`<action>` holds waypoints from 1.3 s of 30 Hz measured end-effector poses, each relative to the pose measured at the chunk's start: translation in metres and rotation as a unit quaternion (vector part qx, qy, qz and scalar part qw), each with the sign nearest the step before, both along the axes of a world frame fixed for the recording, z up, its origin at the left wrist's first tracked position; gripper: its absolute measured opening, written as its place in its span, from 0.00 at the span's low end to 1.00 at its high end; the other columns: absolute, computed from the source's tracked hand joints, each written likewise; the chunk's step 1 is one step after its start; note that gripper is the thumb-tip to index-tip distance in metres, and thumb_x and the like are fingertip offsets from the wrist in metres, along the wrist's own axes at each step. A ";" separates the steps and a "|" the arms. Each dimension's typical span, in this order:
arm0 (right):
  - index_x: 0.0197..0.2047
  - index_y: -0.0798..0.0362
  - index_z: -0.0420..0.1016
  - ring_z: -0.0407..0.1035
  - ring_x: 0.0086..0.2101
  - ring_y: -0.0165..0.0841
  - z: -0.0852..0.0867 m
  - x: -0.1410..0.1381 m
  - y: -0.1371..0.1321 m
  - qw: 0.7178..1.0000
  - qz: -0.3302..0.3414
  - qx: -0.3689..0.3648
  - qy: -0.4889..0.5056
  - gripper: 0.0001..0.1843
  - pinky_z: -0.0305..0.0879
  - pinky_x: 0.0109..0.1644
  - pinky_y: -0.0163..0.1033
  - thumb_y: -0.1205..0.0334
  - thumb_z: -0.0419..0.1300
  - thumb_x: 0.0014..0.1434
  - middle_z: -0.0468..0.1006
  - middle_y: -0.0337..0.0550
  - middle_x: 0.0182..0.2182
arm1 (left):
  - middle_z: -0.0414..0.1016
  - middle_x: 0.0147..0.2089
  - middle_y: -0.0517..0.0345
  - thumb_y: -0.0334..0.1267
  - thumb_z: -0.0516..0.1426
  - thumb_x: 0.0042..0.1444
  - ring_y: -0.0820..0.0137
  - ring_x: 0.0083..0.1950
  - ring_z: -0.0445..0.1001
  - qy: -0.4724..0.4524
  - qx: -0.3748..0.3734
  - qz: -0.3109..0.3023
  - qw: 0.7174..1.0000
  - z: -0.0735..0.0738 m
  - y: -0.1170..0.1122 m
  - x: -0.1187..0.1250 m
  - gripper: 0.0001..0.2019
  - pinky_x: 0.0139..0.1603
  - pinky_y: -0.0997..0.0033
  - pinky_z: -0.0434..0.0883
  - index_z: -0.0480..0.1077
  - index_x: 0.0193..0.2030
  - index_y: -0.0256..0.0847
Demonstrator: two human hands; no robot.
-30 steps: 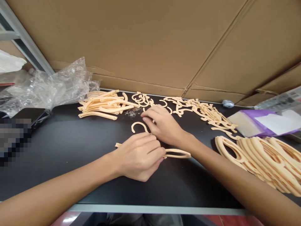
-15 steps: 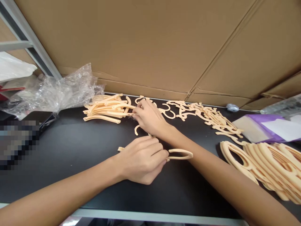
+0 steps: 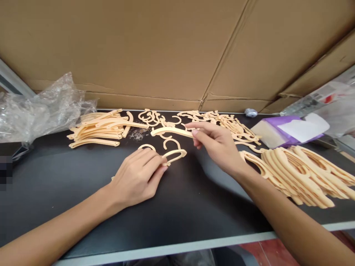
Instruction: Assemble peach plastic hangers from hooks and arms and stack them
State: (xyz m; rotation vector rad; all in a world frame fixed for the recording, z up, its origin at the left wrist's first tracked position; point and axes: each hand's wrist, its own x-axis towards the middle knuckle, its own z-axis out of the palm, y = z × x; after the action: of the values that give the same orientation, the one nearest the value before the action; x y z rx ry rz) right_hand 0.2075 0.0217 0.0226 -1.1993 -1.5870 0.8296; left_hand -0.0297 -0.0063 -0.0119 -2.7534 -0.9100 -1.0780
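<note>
My left hand is closed around a cream plastic hanger body, whose rounded loop sticks out past the thumb. The rest of that piece is mostly covered by the fingers. Pinched at one end in my right hand is a slightly curved cream hanger arm, which points left above the table. A loose hanger hook shows just beneath this arm. Part of another curved piece peeks out behind my left knuckles.
A pile of hanger arms lies at the back left beside crumpled clear plastic. Small hooks and linked pieces line the back. Stacked hanger bodies and a purple tissue pack sit right. Cardboard walls the rear.
My right hand has drawn back to the right from the pile with a hanger arm in its fingers. My left hand still holds the hanger body. The view has turned right.
</note>
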 end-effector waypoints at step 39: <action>0.41 0.54 0.79 0.74 0.33 0.31 0.000 -0.007 -0.009 0.994 0.096 -0.051 0.025 0.09 0.71 0.41 0.38 0.58 0.66 0.60 0.82 0.41 0.34 | 0.79 0.40 0.57 0.30 0.58 0.66 0.68 0.38 0.76 -0.028 0.008 0.060 0.998 0.007 0.006 -0.006 0.02 0.43 0.67 0.70 0.70 0.43 0.40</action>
State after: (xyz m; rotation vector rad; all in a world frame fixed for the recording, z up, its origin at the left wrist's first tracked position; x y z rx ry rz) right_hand 0.2003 0.0123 0.0226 -1.0987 -1.6535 1.0685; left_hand -0.0353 0.0000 -0.0048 -2.6286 -1.0539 -1.1421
